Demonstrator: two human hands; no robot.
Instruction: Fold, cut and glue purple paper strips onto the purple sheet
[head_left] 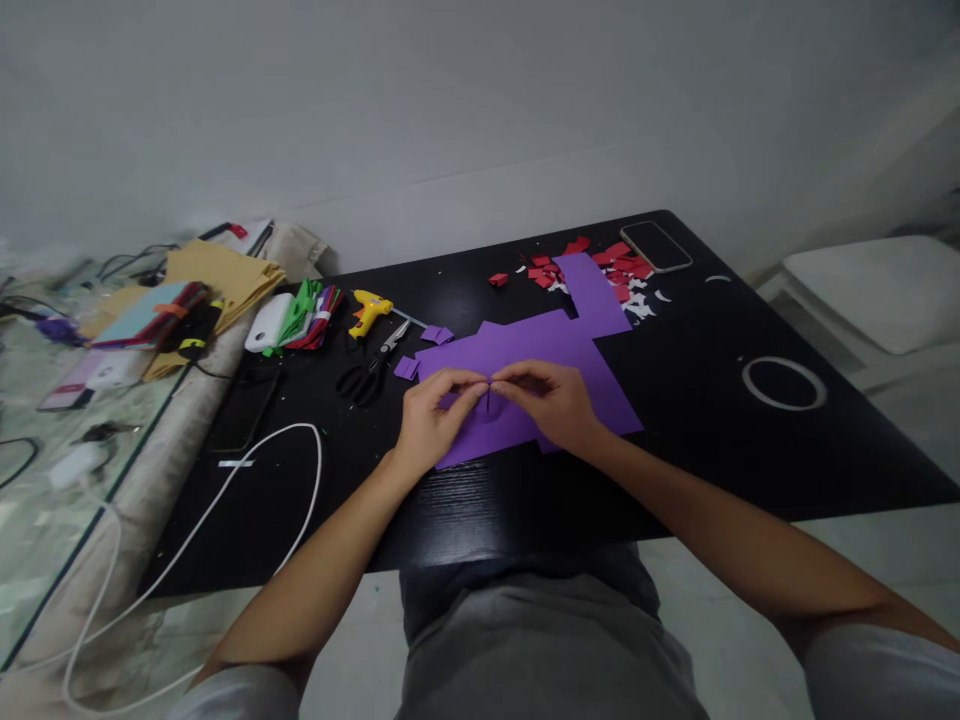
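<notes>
In the head view, my left hand (433, 418) and my right hand (553, 402) meet with thumbs and fingertips pinched. Between them is a small purple paper piece (491, 408) with a dark line down its middle, hard to tell from the paper behind it. Both hands are over large overlapping sheets of purple paper (600, 385) on the black table. Small folded purple paper pieces (437, 334) lie just beyond the left hand. To its left are scissors (373, 368) with black handles and a yellow glue gun (369, 312).
Red paper pieces (630, 262) and white scraps lie at the back right, partly under a purple strip (589, 290). Beyond them lies a phone (656, 246). A ring (784, 384) is on the right. A white cable (319, 470) loops across the table's left side.
</notes>
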